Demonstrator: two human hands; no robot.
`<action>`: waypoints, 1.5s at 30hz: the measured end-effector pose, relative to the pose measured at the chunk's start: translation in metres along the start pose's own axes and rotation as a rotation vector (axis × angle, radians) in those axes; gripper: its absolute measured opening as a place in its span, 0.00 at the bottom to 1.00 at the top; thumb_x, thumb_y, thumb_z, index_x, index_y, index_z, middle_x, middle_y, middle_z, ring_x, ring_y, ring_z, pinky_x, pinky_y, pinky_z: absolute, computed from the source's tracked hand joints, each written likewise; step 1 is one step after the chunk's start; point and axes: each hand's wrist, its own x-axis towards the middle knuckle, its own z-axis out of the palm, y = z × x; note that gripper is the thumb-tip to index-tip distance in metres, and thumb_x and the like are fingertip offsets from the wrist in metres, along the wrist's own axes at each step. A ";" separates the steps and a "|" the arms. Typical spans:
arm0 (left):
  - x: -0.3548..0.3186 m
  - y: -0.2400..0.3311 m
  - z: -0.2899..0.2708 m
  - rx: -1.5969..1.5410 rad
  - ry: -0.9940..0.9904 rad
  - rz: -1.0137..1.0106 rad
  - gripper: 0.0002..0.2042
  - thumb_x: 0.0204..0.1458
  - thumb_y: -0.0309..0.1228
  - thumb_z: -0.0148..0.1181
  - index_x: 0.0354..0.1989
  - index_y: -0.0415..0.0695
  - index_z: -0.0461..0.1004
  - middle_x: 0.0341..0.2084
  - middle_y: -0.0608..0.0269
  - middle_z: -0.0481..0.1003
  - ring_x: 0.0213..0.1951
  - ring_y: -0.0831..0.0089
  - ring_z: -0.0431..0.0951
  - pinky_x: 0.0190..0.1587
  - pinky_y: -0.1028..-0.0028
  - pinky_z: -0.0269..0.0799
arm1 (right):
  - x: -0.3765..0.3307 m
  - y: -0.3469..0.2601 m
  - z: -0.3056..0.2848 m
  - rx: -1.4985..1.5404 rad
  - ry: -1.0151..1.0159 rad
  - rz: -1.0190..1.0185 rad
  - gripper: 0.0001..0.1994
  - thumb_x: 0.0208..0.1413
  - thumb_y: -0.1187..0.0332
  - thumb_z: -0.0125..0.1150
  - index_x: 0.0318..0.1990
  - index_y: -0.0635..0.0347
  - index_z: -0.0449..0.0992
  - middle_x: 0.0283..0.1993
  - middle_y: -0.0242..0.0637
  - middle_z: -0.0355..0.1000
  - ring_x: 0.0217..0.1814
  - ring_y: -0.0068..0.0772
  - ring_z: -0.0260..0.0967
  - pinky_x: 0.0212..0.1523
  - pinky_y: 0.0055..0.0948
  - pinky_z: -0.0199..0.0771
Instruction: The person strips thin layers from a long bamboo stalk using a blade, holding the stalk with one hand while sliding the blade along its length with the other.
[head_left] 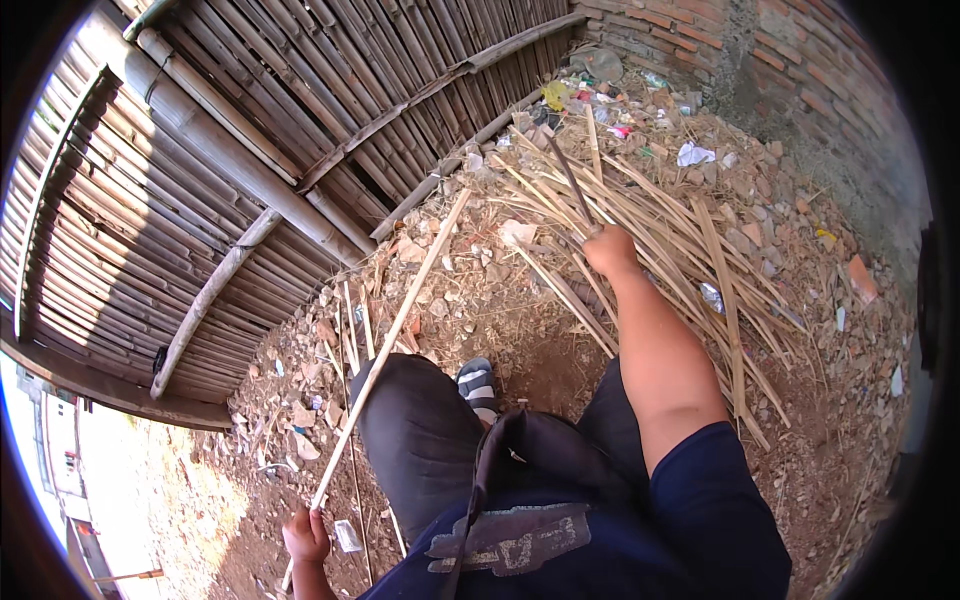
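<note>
From 7 o'clock up to 12 runs a long strip (390,345), pale, straight and narrow; your left hand (305,535), at 7 o'clock, is closed around it near its lower end. At 2 o'clock your right hand (610,250) is wrapped round a slim dark tool (572,182), which points toward 11. Rightward, a loose heap of pale strips (716,255) lies on littered ground (540,370).
</note>
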 end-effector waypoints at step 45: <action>0.083 0.138 0.010 -0.411 -0.293 -0.009 0.20 0.69 0.40 0.51 0.27 0.39 0.66 0.17 0.39 0.70 0.24 0.35 0.74 0.27 0.48 0.67 | -0.142 -0.124 0.001 -0.402 -0.510 -0.749 0.13 0.52 0.63 0.66 0.43 0.56 0.81 0.38 0.49 0.81 0.45 0.53 0.80 0.48 0.48 0.79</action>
